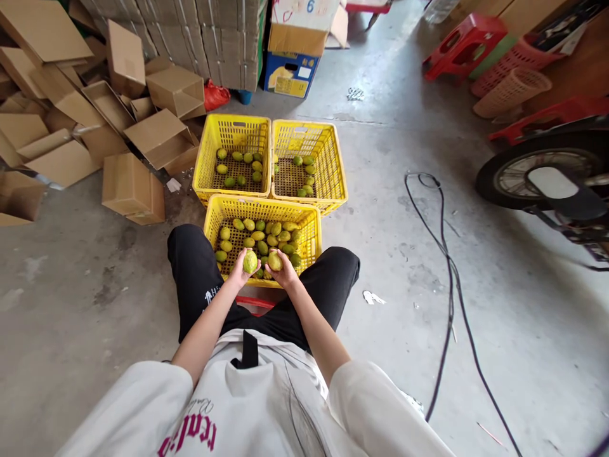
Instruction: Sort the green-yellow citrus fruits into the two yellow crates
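My left hand (240,271) is closed round a green-yellow lemon (250,261). Beside it, my right hand (286,273) grips a second, more yellow lemon (275,261). Both hands are held close together over the front part of the near yellow crate (310,219), between my knees. Several green and yellow lemons (257,235) lie spread on that crate's floor, a few hidden under my hands. Behind it stand two more yellow crates side by side. The back left crate (202,166) and the back right crate (337,166) each hold several lemons along their floors.
Cardboard boxes (127,184) lie heaped on the left. A blue and white carton (291,75) stands beyond the crates. On the right a black cable (450,279) loops over the concrete floor, near a motorbike wheel (514,171). Red stools (466,44) and baskets (514,92) stand farther back.
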### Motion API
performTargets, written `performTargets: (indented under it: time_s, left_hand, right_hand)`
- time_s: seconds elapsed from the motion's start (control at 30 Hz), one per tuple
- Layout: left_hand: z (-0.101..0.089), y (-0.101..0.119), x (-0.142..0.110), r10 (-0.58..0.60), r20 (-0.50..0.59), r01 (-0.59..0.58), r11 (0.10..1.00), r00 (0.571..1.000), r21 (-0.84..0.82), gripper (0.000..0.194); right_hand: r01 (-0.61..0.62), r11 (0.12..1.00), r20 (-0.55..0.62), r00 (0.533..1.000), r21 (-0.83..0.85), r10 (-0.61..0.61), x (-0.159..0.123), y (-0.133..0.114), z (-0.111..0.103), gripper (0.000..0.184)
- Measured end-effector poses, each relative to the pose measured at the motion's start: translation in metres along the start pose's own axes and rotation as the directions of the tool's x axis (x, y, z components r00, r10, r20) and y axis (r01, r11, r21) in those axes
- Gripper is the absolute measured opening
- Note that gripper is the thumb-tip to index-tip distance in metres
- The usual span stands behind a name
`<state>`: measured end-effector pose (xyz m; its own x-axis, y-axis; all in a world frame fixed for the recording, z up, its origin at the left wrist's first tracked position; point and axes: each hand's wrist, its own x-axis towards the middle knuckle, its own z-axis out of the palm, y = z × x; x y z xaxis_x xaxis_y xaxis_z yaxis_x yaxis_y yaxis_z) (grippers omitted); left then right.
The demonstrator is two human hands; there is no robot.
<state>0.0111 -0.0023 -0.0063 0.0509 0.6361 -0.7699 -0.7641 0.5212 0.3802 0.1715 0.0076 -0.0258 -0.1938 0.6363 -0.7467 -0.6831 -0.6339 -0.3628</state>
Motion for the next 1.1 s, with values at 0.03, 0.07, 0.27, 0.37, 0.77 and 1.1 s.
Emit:
performTargets:
  time_s: [0.03, 0.07, 0.27, 0.37, 0.77, 1.1]
  left_hand:
    - [0.000, 0.000, 0.000, -0.003, -0.008, 0.003, 1.000, 1.000, -0.008, 0.022]
    - [0.001, 0.000, 0.000, -0.011, -0.017, 0.010, 1.000, 1.000, -0.014, 0.020]
    - [0.006, 0.001, -0.002, -0.127, -0.041, 0.122, 0.988, 0.991, -0.095, 0.025]
    - [0.006, 0.003, -0.003, -0.141, -0.026, 0.137, 0.983, 0.990, -0.126, 0.023]
    - [0.001, -0.001, -0.005, -0.037, 0.005, 0.036, 0.999, 0.999, 0.021, 0.004]
    - [-0.001, 0.001, -0.002, -0.110, 0.011, 0.111, 0.991, 0.994, -0.078, 0.013]
  right_hand:
    - [-0.004, 1.000, -0.011, 1.000, 0.003, 0.004, 0.000, 0.000, 0.000, 0.018]
    - [-0.007, 1.000, -0.019, 1.000, 0.003, 0.008, 0.000, 0.000, 0.000, 0.017]
    - [0.026, 1.000, 0.002, 1.000, 0.016, -0.026, 0.003, 0.000, -0.002, 0.021]
    - [0.030, 0.999, 0.045, 0.998, 0.036, -0.031, 0.008, 0.000, -0.005, 0.021]
    - [0.109, 0.991, -0.035, 0.994, 0.076, -0.107, 0.000, -0.005, 0.001, 0.024]
    - [0.110, 0.987, -0.046, 0.993, 0.120, -0.105, 0.005, 0.000, -0.001, 0.025]
